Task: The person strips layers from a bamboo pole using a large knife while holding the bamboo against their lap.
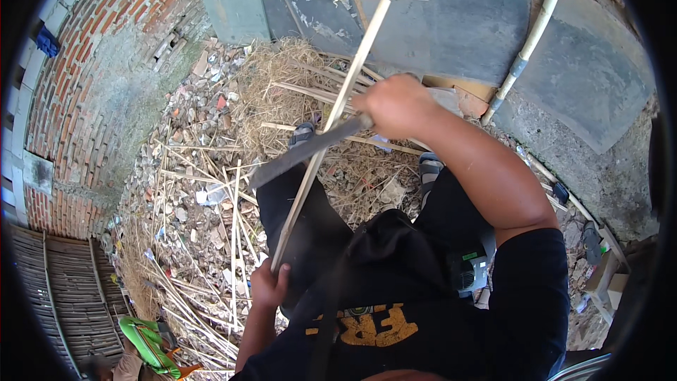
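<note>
While the rubble ground (208, 219) is spreading over the middle of the view, an old brick wall (106, 92) is standing along the left side. Large grey panels (465, 21) are forming the surface at the upper right, and a pale pipe (539, 35) is running down in front of them. At the lower left, a slatted screen (67, 296) is leaning into the view. A heap of dry straw (271, 88) is lying beyond the person's knees, and many loose pale sticks (235, 240) are lying on the rubble to the left.

Between the two legs and above them, one long pale strip (362, 53) is slanting from the lower left toward the upper right, its far end pointing to the panels. A long dark blade (296, 155) is crossing this strip near its middle; how deep it is biting, I cannot tell. The right hand (395, 106) is holding the blade by its handle end, with the fingers closed, just beside the strip. The left hand (270, 284) is gripping the near end of the strip, and its thumb is resting along the wood.
</note>
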Action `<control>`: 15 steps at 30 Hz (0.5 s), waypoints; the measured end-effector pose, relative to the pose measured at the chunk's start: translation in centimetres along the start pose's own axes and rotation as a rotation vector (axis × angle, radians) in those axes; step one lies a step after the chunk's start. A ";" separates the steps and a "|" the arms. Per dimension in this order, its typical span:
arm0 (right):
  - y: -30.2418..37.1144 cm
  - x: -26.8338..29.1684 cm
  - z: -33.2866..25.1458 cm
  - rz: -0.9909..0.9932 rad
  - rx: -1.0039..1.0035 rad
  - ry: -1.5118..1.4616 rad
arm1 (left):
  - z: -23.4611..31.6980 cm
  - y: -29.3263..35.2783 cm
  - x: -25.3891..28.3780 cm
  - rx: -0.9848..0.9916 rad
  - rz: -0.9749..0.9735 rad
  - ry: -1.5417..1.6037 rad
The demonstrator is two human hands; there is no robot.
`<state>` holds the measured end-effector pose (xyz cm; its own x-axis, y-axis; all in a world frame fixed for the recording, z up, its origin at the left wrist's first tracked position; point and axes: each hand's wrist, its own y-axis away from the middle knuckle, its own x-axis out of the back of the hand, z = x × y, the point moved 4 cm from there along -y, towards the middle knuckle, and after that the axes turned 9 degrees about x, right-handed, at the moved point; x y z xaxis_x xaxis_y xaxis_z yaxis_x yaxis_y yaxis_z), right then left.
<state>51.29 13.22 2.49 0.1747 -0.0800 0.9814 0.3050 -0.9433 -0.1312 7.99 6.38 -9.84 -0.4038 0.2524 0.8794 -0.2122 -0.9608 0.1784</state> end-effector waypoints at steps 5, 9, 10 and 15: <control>0.4 -1.2 9.3 0.254 -0.322 -0.260 | 0.8 -0.3 0.2 0.041 -0.025 0.089; 1.0 -0.9 8.4 0.180 -0.327 -0.184 | 1.4 0.2 1.7 0.088 -0.109 0.081; 1.1 -0.5 7.2 0.177 -0.329 -0.190 | 1.8 0.5 2.0 0.106 -0.173 0.199; 0.3 -0.6 1.6 -0.051 -0.033 0.023 | 1.0 1.0 1.1 0.154 -0.333 0.409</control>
<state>52.75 13.48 1.60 0.1377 -0.0391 0.9897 0.2819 -0.9563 -0.0771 8.27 5.57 -8.28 -0.6562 0.5404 0.5266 -0.2673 -0.8192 0.5074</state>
